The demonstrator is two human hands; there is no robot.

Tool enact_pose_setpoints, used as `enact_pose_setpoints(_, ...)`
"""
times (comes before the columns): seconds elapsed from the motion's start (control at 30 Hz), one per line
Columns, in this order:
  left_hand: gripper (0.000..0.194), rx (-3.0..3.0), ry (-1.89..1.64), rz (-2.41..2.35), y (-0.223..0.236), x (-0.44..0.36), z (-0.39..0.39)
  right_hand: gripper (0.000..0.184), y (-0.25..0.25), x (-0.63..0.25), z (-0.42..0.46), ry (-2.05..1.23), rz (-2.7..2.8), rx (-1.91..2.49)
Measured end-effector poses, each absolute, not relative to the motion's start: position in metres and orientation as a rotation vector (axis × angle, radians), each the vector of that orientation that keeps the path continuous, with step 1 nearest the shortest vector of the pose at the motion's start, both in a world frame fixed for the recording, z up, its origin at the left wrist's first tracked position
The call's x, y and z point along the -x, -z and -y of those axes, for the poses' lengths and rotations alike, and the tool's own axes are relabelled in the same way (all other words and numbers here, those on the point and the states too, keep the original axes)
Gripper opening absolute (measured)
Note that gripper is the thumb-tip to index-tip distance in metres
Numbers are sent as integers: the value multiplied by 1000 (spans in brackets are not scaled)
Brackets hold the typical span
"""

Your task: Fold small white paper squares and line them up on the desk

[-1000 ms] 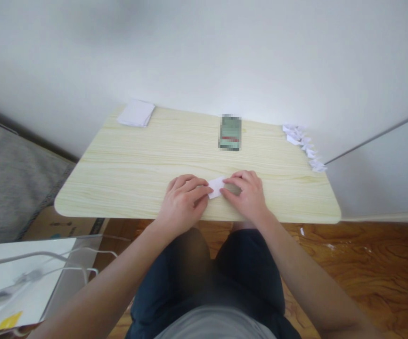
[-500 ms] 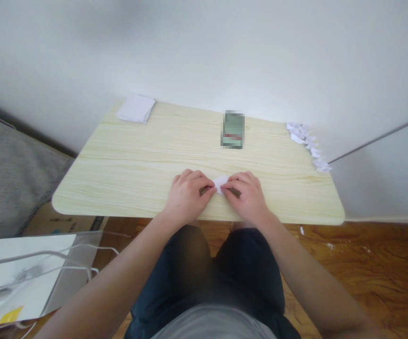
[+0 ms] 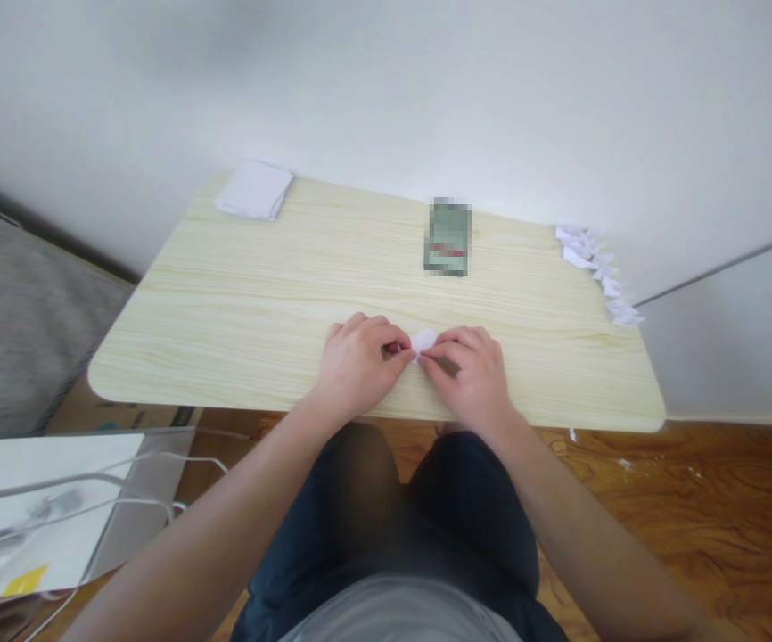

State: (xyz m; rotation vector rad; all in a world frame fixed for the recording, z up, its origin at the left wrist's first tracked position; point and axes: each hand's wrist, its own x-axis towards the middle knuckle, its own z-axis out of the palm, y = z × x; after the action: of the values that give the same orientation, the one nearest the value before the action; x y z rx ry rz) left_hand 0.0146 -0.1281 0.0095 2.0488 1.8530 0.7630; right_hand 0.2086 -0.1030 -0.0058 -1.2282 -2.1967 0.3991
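Note:
A small piece of folded white paper [image 3: 422, 339] is held just above or on the table [image 3: 279, 303], near its front edge. My left hand [image 3: 363, 361] pinches the paper's left side between thumb and forefinger. From the right, my right hand [image 3: 470, 370] pinches it the same way, its fingertips almost touching those of the left. The fingers hide much of the paper, so its exact folds cannot be made out.
A stack of white paper sheets [image 3: 256, 189] lies at the table's back left. Toward the back middle is a pixelated green rectangular object [image 3: 448, 236]. Several folded white paper pieces [image 3: 600, 267] line the right edge. White cables [image 3: 105, 481] cross a box at lower left.
The fingertips have come slightly closer together on the paper, and its visible shape has altered. The view has shifted a little; both hands keep their pinch.

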Motion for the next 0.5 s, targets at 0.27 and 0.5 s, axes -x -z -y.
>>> enact_pose_setpoints(0.27, 9, -2049, -727, -1871, -9, -15, 127, 12, 4, -206, 105, -394, 2201, 1251)
enact_pose_setpoints(0.5, 8, -2055, -674, -1883, -11, -17, 127, 11, 5, -205, 106, -373, 2200, 1255)
